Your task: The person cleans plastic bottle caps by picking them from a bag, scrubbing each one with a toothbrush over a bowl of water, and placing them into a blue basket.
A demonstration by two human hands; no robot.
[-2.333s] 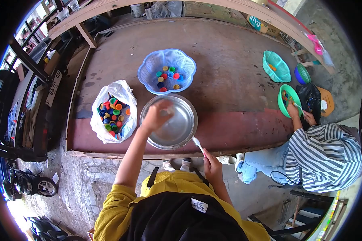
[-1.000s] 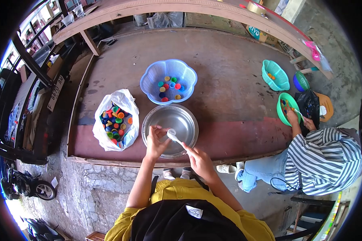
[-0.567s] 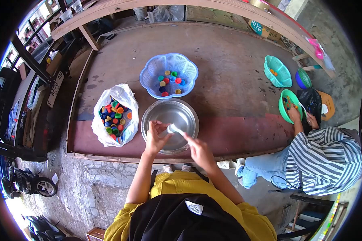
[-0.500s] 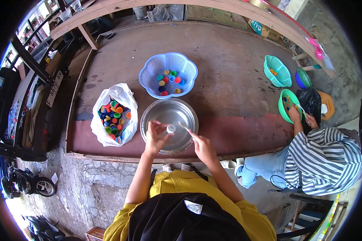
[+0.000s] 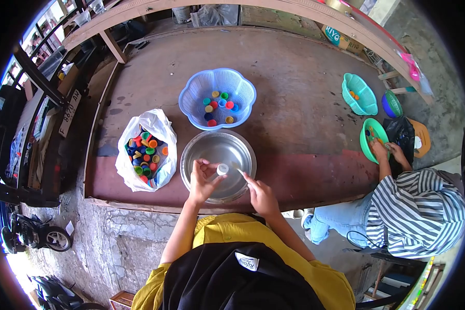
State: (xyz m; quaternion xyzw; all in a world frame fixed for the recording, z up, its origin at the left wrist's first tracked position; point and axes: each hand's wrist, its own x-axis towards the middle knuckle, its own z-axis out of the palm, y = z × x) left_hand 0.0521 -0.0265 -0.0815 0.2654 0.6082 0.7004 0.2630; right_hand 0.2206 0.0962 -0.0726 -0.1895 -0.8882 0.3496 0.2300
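Over the metal bowl, my left hand pinches a small white cap between thumb and fingers. My right hand is closed on a thin tool whose pale tip points at the cap, a little apart from it. Behind the bowl stands a blue plastic basket with several coloured caps spread on its bottom. Left of the bowl, a white plastic bag lies open, full of red, blue, green, yellow and orange caps.
At the right, a person in a striped shirt works with both hands over a green basin. Beyond it are a turquoise basket with orange pieces, a blue-green ball-like object and a black bag. A wooden beam crosses the table's far side.
The view has shifted slightly. My hands keep nearly the same pose, with the white cap and tool still held. The co-worker's hands have moved a little at the green basin.
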